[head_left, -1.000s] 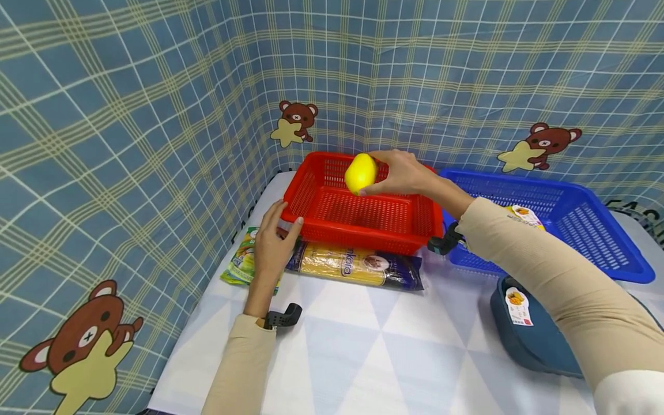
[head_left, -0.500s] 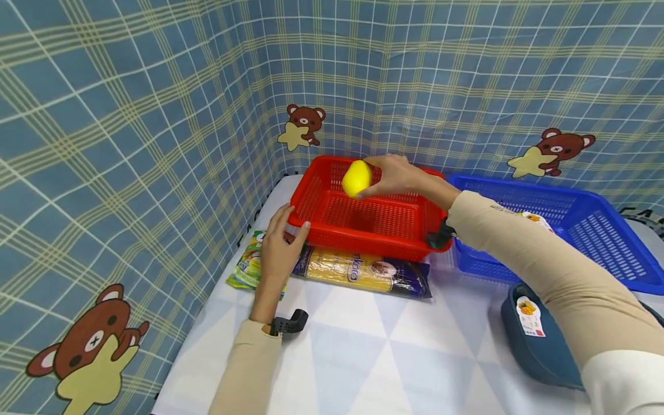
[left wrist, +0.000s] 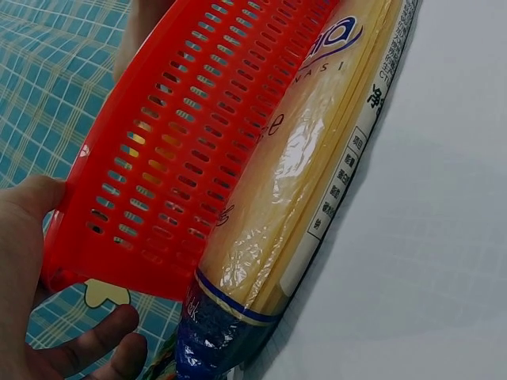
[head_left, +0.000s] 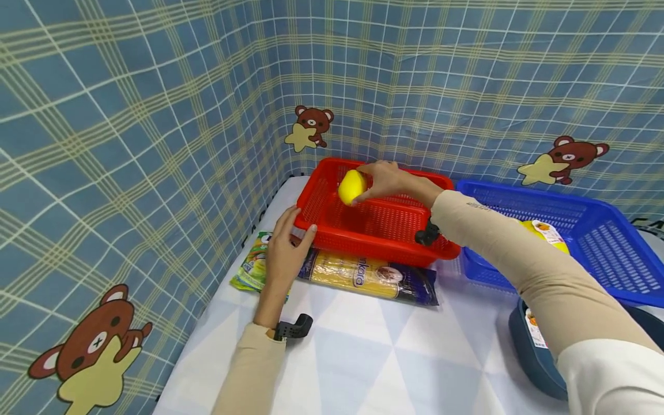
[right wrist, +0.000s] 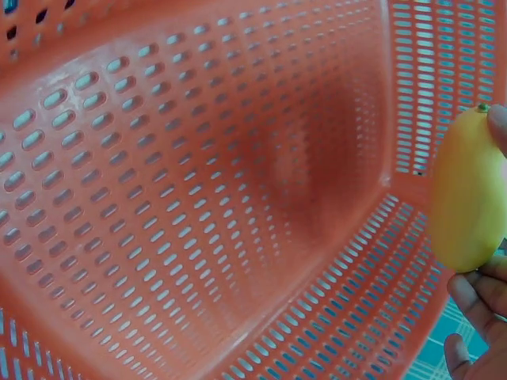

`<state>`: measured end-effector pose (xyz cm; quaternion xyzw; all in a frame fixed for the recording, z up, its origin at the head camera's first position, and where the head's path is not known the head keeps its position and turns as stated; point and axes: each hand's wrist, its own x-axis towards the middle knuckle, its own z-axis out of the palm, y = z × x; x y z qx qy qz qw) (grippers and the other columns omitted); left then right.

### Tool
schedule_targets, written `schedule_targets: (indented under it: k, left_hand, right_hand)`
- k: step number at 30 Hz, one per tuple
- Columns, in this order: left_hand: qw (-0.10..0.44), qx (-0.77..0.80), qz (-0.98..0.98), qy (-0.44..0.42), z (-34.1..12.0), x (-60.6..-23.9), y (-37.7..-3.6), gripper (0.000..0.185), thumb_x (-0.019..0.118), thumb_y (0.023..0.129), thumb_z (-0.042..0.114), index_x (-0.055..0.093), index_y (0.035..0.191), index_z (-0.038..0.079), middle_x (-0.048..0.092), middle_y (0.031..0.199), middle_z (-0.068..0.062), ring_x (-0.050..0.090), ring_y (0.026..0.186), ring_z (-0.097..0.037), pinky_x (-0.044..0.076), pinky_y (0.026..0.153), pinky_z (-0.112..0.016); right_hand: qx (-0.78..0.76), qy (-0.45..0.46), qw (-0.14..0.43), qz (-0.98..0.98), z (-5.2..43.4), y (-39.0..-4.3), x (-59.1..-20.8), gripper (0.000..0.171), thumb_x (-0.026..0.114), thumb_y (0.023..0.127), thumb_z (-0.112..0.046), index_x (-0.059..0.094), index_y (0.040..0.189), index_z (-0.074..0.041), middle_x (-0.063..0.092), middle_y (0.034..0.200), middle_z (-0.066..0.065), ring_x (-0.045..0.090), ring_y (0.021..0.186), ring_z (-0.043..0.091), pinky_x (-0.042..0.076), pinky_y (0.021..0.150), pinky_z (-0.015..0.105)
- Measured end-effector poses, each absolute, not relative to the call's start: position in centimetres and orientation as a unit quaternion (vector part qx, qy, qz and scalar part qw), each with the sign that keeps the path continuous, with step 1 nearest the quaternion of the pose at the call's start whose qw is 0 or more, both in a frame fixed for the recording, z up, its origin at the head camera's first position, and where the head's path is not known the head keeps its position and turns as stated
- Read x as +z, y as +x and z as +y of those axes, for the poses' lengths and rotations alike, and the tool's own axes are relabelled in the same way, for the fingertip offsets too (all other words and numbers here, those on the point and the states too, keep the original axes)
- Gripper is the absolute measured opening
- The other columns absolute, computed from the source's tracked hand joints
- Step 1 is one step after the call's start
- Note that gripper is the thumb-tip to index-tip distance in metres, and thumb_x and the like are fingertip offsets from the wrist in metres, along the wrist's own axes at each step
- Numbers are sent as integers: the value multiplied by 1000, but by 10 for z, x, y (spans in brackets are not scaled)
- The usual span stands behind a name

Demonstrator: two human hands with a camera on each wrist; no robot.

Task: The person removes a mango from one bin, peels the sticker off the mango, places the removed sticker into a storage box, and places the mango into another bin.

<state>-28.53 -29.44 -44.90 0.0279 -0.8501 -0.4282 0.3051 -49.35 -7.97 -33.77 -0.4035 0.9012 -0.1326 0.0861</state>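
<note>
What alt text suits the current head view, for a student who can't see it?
A person's right hand holds a yellow fruit above the floor of a red basket, while the left hand touches its near left corner. A long yellow packet lies along the basket's front; a blue basket and a dark tub stand to the right.

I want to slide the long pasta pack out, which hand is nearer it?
Left. The left hand touches the red basket, beside one end of the pasta pack; the right hand holds the yellow fruit above the basket's floor, farther off.
</note>
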Motion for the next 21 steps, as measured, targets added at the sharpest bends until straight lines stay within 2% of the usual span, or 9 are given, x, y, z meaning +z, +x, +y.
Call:
schedule_targets:
  k: [2, 6, 11, 17, 21]
  left_hand:
    - [307, -430, -849, 28, -295, -449, -285, 63, 63, 96, 49, 51, 148, 16, 42, 154, 0, 54, 124, -24, 56, 84, -43]
    - [306, -436, -846, 29, -294, -451, -284, 62, 64, 96, 47, 51, 147, 16, 42, 154, 2, 61, 108, -28, 57, 78, -41]
    - [308, -429, -849, 26, -295, -456, -281, 61, 65, 96, 45, 51, 147, 15, 43, 154, 1, 64, 89, -28, 56, 72, -36]
    - [315, -427, -848, 24, -296, -454, -281, 60, 66, 96, 44, 52, 146, 14, 44, 153, 2, 63, 81, -25, 56, 69, -36]
    - [316, -429, -846, 19, -295, -448, -284, 61, 66, 96, 45, 52, 146, 14, 44, 153, 3, 62, 79, -23, 57, 69, -37]
  right_hand:
    - [-123, -405, 89, 902, -85, -496, -343, 96, 80, 77, -56, 44, 150, -6, 58, 137, 12, 49, 120, 32, 28, 97, 57]
    - [-108, -405, 104, 902, -94, -500, -357, 98, 80, 77, -57, 42, 151, -5, 56, 139, 11, 48, 121, 30, 29, 93, 51]
    - [-110, -407, 126, 898, -102, -501, -377, 96, 82, 77, -55, 43, 150, -5, 56, 138, 11, 47, 122, 30, 28, 94, 52]
    - [-126, -400, 145, 896, -113, -506, -396, 100, 79, 79, -57, 38, 153, -4, 53, 141, 13, 46, 127, 33, 26, 107, 61]
    - [-167, -384, 158, 894, -119, -509, -399, 103, 78, 80, -56, 31, 156, -3, 49, 145, 16, 47, 129, 33, 35, 110, 52]
